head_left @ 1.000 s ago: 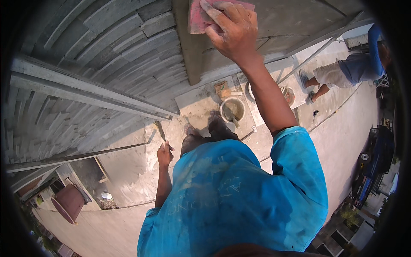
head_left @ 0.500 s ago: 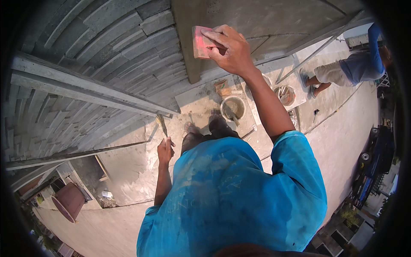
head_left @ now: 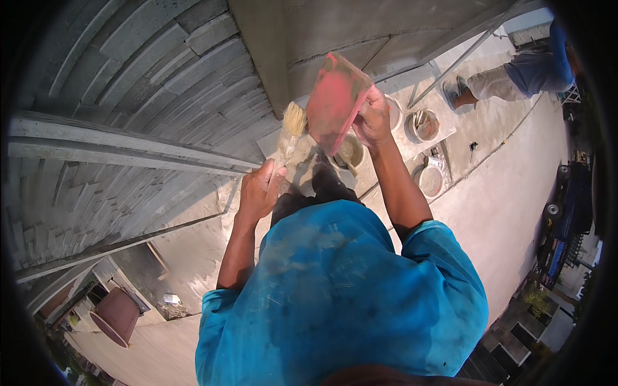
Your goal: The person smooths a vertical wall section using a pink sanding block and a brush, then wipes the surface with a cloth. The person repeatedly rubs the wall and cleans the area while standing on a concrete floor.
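My left hand (head_left: 261,190) is closed round the handle of a brush (head_left: 292,122). Its pale, splayed bristles point up toward the wall, close to the float's left edge. In my right hand (head_left: 373,121) is a red plastering float (head_left: 336,96), gripped from behind. The float's broad flat face, smeared with grey, is turned toward my left side and the brush. Behind both tools rises a smooth grey cement column (head_left: 262,51). A bucket (head_left: 354,154) with grey contents stands below the float, which partly hides it.
Layered grey stone cladding (head_left: 212,77) covers the wall at left, with a long straight bar (head_left: 129,145) jutting across it. A bucket of tools (head_left: 425,125) and another pail (head_left: 430,180) stand at right. Beyond them is another person (head_left: 515,77). A brown tub (head_left: 117,315) is at lower left.
My right hand has drawn the float down from the column and turned its face into view. My left hand has lifted the brush up beside it.
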`<state>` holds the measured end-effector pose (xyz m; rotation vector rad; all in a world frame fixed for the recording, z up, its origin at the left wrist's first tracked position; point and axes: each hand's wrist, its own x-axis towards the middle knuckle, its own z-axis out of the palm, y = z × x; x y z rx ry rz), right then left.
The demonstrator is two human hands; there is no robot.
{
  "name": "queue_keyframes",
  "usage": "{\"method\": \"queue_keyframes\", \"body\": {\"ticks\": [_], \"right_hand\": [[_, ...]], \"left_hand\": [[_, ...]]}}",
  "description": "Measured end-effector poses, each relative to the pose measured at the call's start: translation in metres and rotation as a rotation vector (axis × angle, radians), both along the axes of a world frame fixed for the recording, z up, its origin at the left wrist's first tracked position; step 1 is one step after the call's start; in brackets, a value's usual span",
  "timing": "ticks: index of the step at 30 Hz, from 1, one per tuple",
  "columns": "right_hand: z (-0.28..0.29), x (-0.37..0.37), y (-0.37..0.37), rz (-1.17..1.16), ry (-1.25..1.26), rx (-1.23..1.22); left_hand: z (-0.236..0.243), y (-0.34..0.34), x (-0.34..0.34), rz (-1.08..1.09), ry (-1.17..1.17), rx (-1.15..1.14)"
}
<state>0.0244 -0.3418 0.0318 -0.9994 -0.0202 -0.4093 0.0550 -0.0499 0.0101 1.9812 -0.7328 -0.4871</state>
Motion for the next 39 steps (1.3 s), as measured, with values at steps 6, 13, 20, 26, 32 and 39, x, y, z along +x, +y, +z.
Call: {"method": "queue_keyframes", "body": {"ticks": [6,13,20,26,32,39], "right_hand": [[0.056,0.043,0.036,-0.421,-0.172,-0.700],[0.023,0.012,0.022,-0.099,-0.151,0.129],[-0.080,-0.105,-0.010,-0.363,0.339,0.232],[-0.215,-0.249,-0.024,-0.566,0.490,0.718],[-0.264,-0.293,-0.016,-0.623,0.456,0.899],[-0.329,-0.356,-0.074,-0.635,0.598,1.106]], "left_hand": [[-0.006,0.023,-0.009,0.107,0.224,-0.016],[0.018,0.017,0.006,0.023,0.125,-0.054],[-0.054,0.000,0.006,-0.148,0.261,0.181],[-0.118,-0.052,-0.027,-0.332,0.224,0.489],[-0.179,-0.104,-0.064,-0.370,0.307,0.566],[-0.225,-0.205,-0.096,-0.344,0.364,0.655]]}}
